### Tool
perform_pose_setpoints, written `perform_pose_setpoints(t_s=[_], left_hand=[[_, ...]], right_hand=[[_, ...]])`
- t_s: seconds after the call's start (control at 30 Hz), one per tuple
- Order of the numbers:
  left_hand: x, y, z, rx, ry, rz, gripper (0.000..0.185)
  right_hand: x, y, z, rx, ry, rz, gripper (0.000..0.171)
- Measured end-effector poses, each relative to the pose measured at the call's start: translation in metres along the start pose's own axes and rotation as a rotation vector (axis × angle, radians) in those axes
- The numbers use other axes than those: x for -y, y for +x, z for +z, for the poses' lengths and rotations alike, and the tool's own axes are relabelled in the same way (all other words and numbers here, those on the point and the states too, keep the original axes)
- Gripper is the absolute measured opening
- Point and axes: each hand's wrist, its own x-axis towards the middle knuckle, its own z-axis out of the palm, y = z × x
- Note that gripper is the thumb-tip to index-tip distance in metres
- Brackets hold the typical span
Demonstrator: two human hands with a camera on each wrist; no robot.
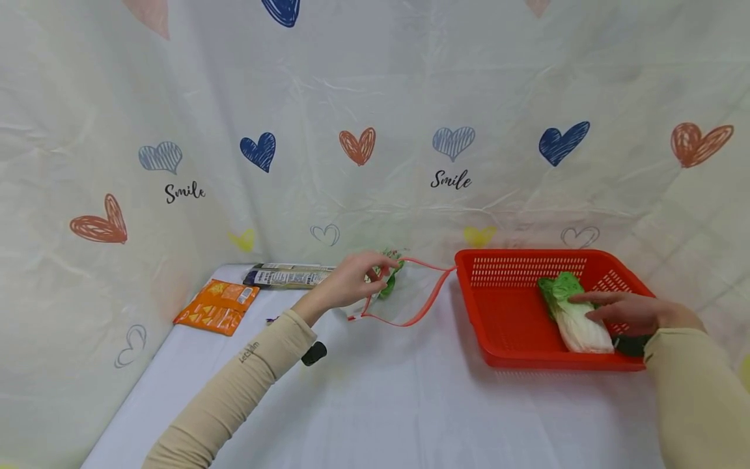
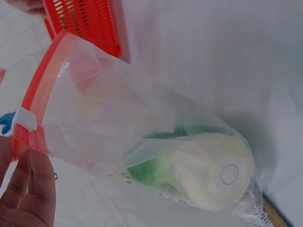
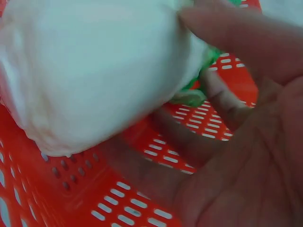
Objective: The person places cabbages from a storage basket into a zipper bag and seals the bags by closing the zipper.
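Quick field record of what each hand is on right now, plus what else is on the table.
left hand: pinches the red zip rim of the clear bag
bag contents: one toy cabbage
right hand: rests on the second cabbage, grip unclear
cabbage location: inside the red basket
table, left side: orange packet, dark packets

A clear plastic bag [image 2: 142, 142] with a red zip strip [image 2: 40, 90] along its mouth fills most of the view, lying over a white cloth [image 2: 222, 61]. Inside it sits a pale cabbage [image 2: 208, 172], its cut stem end facing out, with green leaves [image 2: 151, 170] beside. The left hand [image 2: 23, 189] pinches the strip at the lower left, and part of a red basket [image 2: 90, 21] shows at the top.
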Motion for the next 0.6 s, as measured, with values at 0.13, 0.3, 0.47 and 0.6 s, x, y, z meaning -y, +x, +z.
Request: perform_pose_setpoints(t_s=[0.13, 0.3, 0.47, 0.6], left_hand=[[0.000, -0.001, 0.000, 0.008, 0.000, -0.011, 0.033], [-0.001, -0.001, -0.001, -0.001, 0.008, -0.025, 0.034], [-0.002, 0.000, -0.002, -0.005, 0.011, -0.028, 0.034], [-0.002, 0.001, -0.003, -0.010, 0.004, -0.041, 0.037]], right_hand=[[0.004, -0.001, 0.003, 0.006, -0.070, 0.034, 0.056], [0.017, -0.003, 0.006, -0.082, -0.051, 0.075, 0.062], [0.039, -0.010, 0.003, -0.130, -0.088, 0.011, 0.062], [0.060, -0.017, -0.001, -0.203, -0.113, -0.111, 0.057]])
